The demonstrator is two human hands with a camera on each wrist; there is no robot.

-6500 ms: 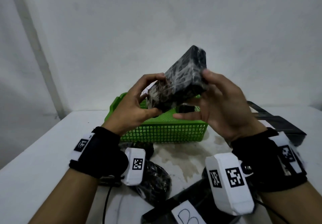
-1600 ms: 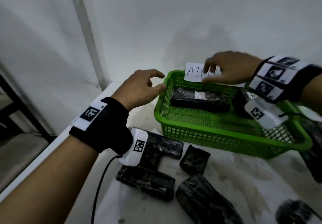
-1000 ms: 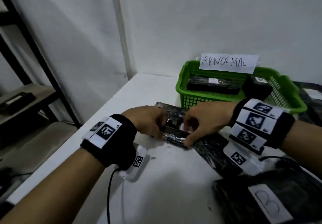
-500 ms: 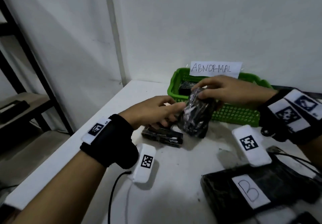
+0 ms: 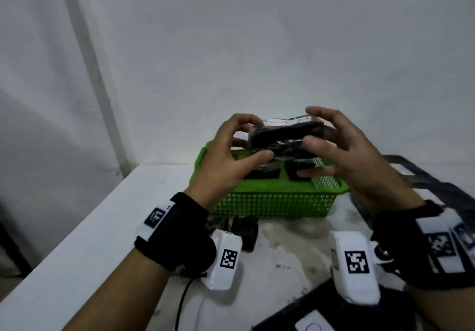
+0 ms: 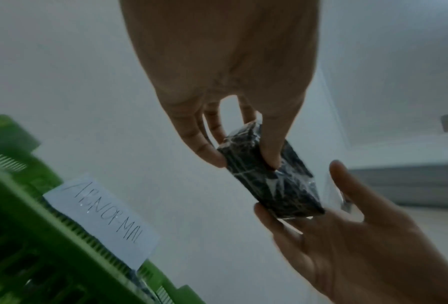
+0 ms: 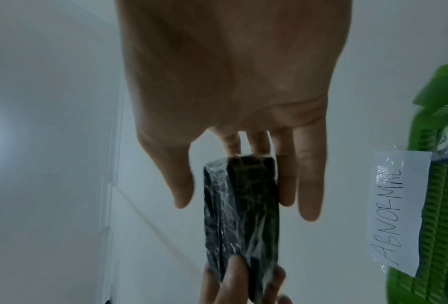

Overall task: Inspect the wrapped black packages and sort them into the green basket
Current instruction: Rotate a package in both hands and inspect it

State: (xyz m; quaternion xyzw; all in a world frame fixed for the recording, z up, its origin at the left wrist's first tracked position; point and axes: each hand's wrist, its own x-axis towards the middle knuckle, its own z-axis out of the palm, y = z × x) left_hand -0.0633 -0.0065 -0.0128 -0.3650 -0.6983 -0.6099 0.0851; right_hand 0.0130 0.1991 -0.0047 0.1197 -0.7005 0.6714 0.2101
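From the head cam, both hands hold one wrapped black package [image 5: 285, 137] up in the air above the green basket [image 5: 270, 202], which sits on the white table [image 5: 102, 227] against the wall. The left hand [image 5: 226, 166] pinches its left end between thumb and fingers, and the right hand [image 5: 359, 161] cups the right end with the thumb on the near side. There's a white label on top of the package, more black packages sitting in the basket, a small one [image 5: 244, 230] on the table just in front of it, and a flat black pack with a white sticker [image 5: 311, 325] at the bottom edge. The left wrist cam shows what the head cam hides: the left fingertips [image 6: 212, 156] clamped on the package's [image 6: 272, 181] narrow end, shiny film wrinkled all over it, the other hand [image 6: 360, 242] supporting the far end, plus a paper sign reading ABNORMAL [image 6: 106, 222] on the basket rim [image 6: 23, 195]. The right wrist cam looks down the package's [image 7: 243, 216] long side, right fingers [image 7: 308, 185] behind it and the thumb just off the film, so it's more cradled than squeezed; the same sign [image 7: 394, 211] shows there too.
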